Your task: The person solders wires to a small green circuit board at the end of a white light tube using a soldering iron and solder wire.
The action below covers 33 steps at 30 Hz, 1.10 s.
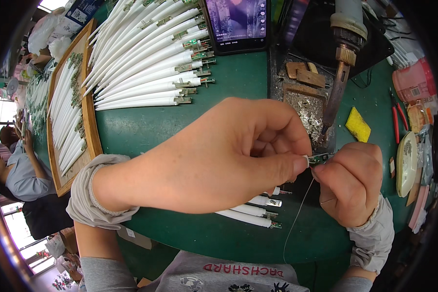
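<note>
Our left hand (228,155) pinches a tiny circuit board (319,158), our right hand (353,182) thin wire (304,196) (we think). Keep both steady!

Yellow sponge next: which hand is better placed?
Right, likely: the right hand is just below the yellow sponge in view. The left hand is farther off, with the soldering iron tip between. Both are occupied at the small green board.

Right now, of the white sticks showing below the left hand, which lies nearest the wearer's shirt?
The bottommost white stick, tipped with a green board; the others lie above it, closer to the left hand.
</note>
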Tool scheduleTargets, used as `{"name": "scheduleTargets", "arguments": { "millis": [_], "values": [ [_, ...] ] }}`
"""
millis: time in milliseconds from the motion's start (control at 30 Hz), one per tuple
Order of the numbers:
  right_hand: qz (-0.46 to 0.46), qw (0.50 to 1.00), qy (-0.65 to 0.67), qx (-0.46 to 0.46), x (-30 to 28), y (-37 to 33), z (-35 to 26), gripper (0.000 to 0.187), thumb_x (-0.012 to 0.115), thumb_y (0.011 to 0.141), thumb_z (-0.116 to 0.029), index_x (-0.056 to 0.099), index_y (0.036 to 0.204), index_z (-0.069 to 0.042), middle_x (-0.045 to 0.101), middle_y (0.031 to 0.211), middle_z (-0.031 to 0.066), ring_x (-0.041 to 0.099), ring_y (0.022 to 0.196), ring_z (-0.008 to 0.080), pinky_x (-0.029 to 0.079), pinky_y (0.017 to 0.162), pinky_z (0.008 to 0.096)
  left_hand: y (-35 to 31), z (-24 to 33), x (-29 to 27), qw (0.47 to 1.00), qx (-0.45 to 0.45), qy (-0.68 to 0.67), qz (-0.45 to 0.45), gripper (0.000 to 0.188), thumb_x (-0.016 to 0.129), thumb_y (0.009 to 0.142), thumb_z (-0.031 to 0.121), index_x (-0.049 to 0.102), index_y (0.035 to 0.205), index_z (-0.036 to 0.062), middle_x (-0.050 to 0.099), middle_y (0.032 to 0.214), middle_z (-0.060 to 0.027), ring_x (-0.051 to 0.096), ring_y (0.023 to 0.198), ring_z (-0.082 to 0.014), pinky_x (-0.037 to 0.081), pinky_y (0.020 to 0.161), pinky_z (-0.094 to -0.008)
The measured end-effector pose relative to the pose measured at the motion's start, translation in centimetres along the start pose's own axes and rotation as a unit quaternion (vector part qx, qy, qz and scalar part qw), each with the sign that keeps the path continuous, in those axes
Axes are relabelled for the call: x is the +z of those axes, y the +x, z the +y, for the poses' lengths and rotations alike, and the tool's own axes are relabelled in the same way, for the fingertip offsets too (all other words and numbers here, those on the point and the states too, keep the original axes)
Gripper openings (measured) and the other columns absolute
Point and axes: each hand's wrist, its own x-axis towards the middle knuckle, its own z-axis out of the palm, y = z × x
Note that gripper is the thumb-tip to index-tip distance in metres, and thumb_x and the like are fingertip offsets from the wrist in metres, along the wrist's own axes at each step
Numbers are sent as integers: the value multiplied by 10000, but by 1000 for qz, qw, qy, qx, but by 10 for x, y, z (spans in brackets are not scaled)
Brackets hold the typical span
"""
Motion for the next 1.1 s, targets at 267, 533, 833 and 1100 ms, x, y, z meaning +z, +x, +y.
{"name": "scheduleTargets", "arguments": {
  "millis": [267,533,833,1100],
  "values": [
    [-13,988,68,141,3,12,-6,298,698,606,9,603,888,8,563,823,130,547,676,262,450,562,334,1,-7,2,991,59,119,33,142,615,898,31,576,1013,-43,592,896,-34,549,816,-54,441,672,-180],
    [-85,957,175,213,-4,13,-2,190,670,780,8,527,904,-5,542,835,92,500,689,173,411,603,276,1,-9,1,987,41,148,40,94,615,885,6,590,969,-28,584,857,-11,532,783,-33,415,625,-184],
    [-117,740,439,496,-24,19,6,261,665,838,-33,431,952,-18,581,750,70,615,679,109,454,559,194,7,-9,-2,993,32,88,66,58,627,877,8,580,903,-14,597,823,-7,531,744,-20,416,619,-176],
    [-30,782,447,432,-11,13,-3,129,570,913,-40,465,961,18,548,756,26,533,616,49,376,539,178,8,0,-3,997,16,30,69,78,657,870,56,586,885,27,625,791,-6,526,639,-26,399,536,-169]
  ]
}}
